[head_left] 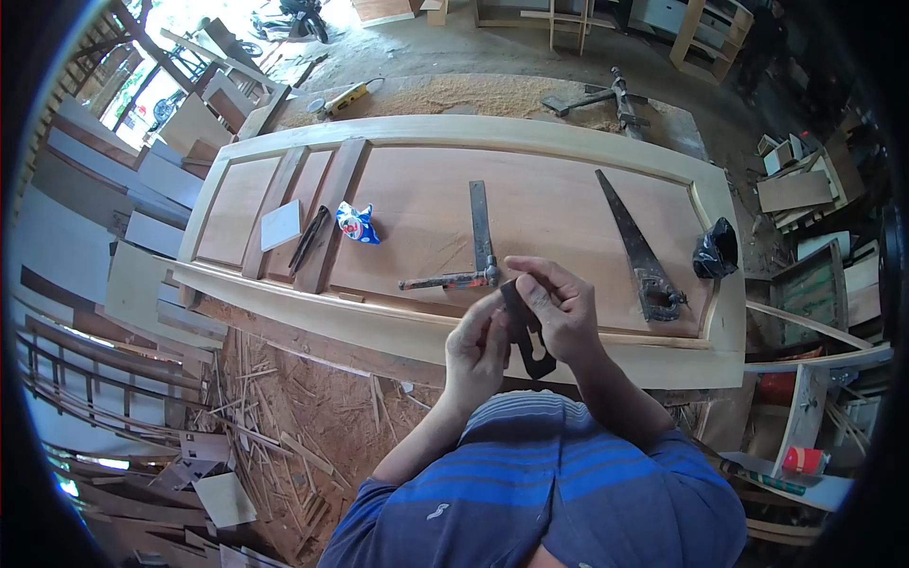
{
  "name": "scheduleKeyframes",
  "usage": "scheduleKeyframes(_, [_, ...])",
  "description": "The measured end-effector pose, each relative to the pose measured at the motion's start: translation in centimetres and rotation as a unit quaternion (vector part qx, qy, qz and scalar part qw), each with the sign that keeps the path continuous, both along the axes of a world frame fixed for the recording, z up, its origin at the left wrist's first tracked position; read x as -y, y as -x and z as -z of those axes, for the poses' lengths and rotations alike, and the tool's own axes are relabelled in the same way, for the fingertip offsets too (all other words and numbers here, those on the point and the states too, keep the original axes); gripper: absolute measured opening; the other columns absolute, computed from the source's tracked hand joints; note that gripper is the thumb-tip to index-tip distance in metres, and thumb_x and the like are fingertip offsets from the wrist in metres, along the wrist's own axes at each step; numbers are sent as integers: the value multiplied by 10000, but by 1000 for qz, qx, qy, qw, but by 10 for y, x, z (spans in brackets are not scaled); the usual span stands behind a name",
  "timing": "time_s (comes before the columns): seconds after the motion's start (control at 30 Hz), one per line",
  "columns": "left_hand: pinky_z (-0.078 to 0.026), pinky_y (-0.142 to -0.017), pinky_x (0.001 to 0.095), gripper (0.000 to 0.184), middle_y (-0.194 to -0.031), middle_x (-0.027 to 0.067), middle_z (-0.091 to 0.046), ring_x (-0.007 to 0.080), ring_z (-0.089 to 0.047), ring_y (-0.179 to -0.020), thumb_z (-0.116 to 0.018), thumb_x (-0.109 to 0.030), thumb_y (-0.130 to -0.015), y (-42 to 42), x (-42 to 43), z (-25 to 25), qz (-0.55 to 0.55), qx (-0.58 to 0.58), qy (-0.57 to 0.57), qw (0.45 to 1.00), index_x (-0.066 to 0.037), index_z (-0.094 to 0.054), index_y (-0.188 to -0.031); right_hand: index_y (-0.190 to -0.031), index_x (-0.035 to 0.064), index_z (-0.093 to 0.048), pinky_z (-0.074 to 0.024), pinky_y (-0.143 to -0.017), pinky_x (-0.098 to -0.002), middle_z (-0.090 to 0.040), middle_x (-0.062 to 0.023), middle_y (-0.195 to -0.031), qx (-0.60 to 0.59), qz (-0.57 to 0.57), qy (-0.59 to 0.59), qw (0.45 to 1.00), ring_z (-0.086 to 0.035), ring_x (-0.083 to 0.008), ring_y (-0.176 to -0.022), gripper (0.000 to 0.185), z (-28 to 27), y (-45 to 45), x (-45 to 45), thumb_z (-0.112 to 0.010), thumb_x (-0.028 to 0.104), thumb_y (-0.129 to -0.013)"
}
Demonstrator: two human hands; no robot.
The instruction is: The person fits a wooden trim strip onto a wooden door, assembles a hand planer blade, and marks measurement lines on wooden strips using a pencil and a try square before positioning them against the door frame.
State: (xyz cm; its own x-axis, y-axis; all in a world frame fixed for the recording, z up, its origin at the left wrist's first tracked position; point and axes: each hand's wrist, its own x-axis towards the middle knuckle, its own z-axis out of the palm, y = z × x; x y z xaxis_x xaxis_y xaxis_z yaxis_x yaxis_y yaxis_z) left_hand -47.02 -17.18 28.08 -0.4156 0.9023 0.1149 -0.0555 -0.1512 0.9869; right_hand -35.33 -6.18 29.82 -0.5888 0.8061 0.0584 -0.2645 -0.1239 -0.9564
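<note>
Both hands are together over the front edge of a wooden door panel. A dark flat piece with a cut-out near its lower end is held between them. My left hand grips it from the left with bent fingers. On the right side, the thumb and fingers of my right hand pinch its upper part. Just beyond the hands lies a metal square-shaped clamp or tool with a reddish arm. A handsaw rests on the panel to the right.
On the panel lie a white block, dark pliers-like tool, blue-white packet and black bag. Behind it are a yellow power tool and a metal clamp. Wood scraps litter the left floor.
</note>
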Motion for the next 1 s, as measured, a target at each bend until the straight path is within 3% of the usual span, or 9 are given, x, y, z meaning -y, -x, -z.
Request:
scheduleKeyframes(0.07, [-396, -536, 200, 374, -859, -28, -656, 3, -492, -619, -544, -34, -1144, -5, 0, 7, -1, 29, -2, 1000, -47, -608, -1513, -1387, -27, -693, -596, -847, -241, -784, -71, -1064, 8, -16, 30, 999, -709, -75, -948, 294, -12, -6, -7, -613, 85, -1128])
scheduleKeyframes(0.13, [-371, -524, 192, 387, -850, -22, -667, 3, -483, -605, -552, -65, -1150, -3, -2, 6, 2, 51, 5, 999, -43, -582, -1536, -1385, -14, -697, -586, -837, -230, -777, -58, -1037, 22, -12, -11, 1000, -703, -68, -939, 290, -10, -7, -5, -618, 86, -1124])
scheduleKeyframes(0.43, [-379, -547, 180, 413, -852, -30, -640, 0, -495, -644, -542, -48, -1151, -2, -6, 9, 5, 32, -14, 999, -55, -565, -1564, -1409, -2, -664, -564, -791, -213, -762, -45, -994, 6, -2, -17, 1000, -686, -51, -902, 306, -4, -6, 1, -631, 63, -1112])
scheduleKeyframes(0.63, [-393, -551, 184, 415, -840, -52, -620, -13, -494, -649, -570, -42, -1138, -13, -4, 14, 13, 57, 14, 998, -74, -596, -1551, -1366, -11, -680, -555, -675, -213, -712, -1, -890, 36, 84, -9, 996, -663, -38, -765, 273, -7, -5, -6, -628, 73, -1112])
scheduleKeyframes(0.77, [-400, -544, 184, 417, -853, -39, -622, -7, -482, -630, -581, -69, -1143, -8, -5, 11, 27, 60, 5, 998, -82, -592, -1560, -1359, 12, -693, -481, -579, -203, -643, 39, -797, 20, 88, -15, 996, -586, -20, -658, 266, -8, -15, -26, -632, 90, -1112])
scheduleKeyframes(0.87, [-402, -539, 187, 421, -849, -35, -616, -2, -478, -624, -575, -66, -1144, -6, -8, 8, 14, 72, -7, 997, -84, -588, -1564, -1361, 16, -693, -463, -573, -199, -656, 38, -805, 25, 40, -10, 999, -567, -14, -650, 267, -7, -20, -11, -629, 83, -1111])
scheduleKeyframes(1.0, [-404, -539, 189, 424, -842, -36, -618, 0, -481, -627, -562, -46, -1142, -6, -9, 8, 15, 88, -12, 996, -80, -586, -1564, -1369, 8, -684, -495, -631, -192, -760, -31, -949, 9, 1, 6, 1000, -652, -26, -765, 267, -3, -17, -2, -614, 62, -1118])
